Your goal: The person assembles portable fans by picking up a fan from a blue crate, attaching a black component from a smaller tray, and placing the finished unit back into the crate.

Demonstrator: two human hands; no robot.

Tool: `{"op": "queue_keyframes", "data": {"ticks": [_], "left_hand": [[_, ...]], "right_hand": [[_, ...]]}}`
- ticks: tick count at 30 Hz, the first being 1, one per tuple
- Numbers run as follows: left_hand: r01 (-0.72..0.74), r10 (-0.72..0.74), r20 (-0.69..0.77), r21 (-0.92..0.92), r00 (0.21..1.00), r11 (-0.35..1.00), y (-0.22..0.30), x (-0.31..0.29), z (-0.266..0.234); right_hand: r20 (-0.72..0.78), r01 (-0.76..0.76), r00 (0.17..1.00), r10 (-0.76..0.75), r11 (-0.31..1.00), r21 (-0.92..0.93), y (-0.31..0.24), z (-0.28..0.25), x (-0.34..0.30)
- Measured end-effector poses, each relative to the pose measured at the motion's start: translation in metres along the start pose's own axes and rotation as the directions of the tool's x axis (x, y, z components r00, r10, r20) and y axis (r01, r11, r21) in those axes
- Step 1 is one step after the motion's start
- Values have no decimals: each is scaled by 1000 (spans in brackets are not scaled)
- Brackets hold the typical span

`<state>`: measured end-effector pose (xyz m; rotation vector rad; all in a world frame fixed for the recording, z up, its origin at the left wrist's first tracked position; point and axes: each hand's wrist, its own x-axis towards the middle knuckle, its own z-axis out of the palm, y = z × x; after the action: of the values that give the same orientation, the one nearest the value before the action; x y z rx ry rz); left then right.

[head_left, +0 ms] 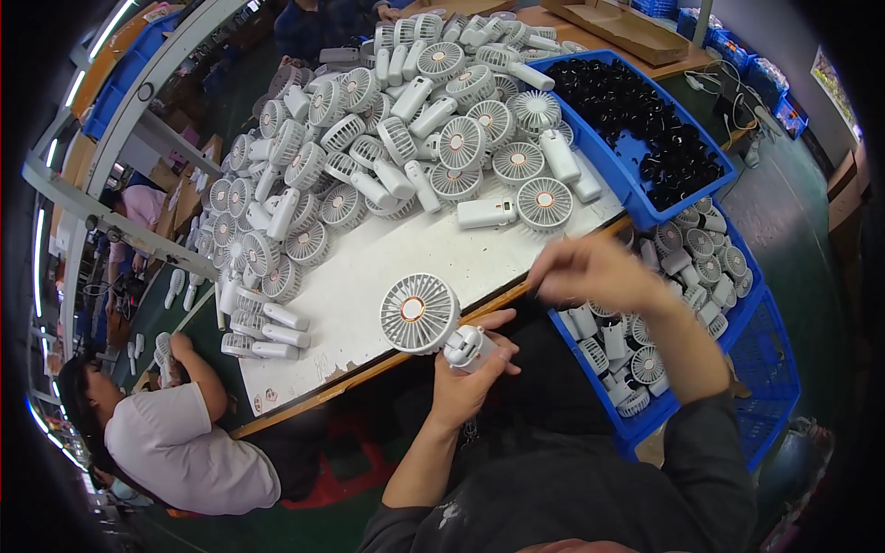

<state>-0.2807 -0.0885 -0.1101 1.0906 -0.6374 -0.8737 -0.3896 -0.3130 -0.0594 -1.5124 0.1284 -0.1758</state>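
Note:
My left hand (458,394) is closed round the white handle of a handheld fan (417,315). Its round slatted head, with an orange ring at the hub, points to the left, and the handle's end faces up toward me. Smeared by motion, my right hand (595,273) is over the table's front edge, apart from the fan, and what its fingers hold, if anything, does not show. Beyond both hands, a large heap of similar white fans (369,138) covers much of the white table (396,253). One fan (544,204) lies at the heap's near right side.
A blue tray (636,207) of small black pieces (678,170) sits at the table's right. Below it, a blue crate (629,426) holds more fans. A seated co-worker (189,442) is at the left, and another person (323,28) is behind the heap. A wooden edge (346,382) runs along the table front.

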Motion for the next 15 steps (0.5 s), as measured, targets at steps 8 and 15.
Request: {"op": "queue_keyframes", "data": {"ticks": [8, 15], "left_hand": [[33, -29, -217, 16, 976, 999, -20, -21, -2], [335, -333, 46, -188, 942, 923, -6, -14, -12]], "right_hand": [[-308, 24, 951, -37, 999, -44, 62, 84, -31], [-147, 331, 844, -517, 715, -616, 49, 76, -20]]}}
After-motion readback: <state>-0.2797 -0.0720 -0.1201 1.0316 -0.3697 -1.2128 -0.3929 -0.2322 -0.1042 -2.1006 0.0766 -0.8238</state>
